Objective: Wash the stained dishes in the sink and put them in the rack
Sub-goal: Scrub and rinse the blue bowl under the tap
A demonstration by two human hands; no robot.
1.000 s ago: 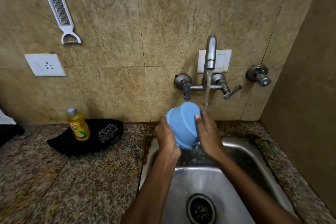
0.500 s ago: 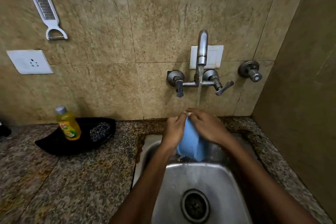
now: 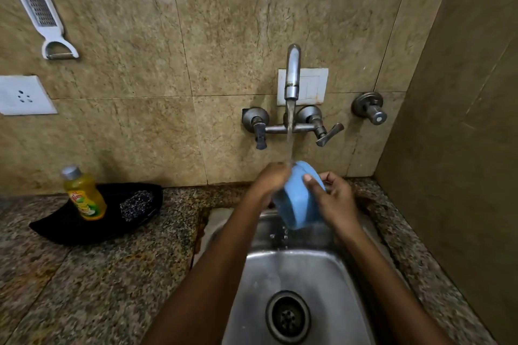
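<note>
A blue bowl is held on its side over the steel sink, right under the running tap. My left hand grips its left edge, where the water stream lands. My right hand holds the bowl's right side, thumb across the outer wall and fingers curled behind the rim. Water drips from the bowl into the basin. No rack is in view.
A yellow dish soap bottle stands on a black tray beside a steel scrubber on the granite counter, left of the sink. A grater and a socket are on the tiled wall. A side wall rises at the right.
The bowl has been turned under the stream, from bottom-up to on its side. Both hands shifted their hold around it. The camera view drifted slightly.
</note>
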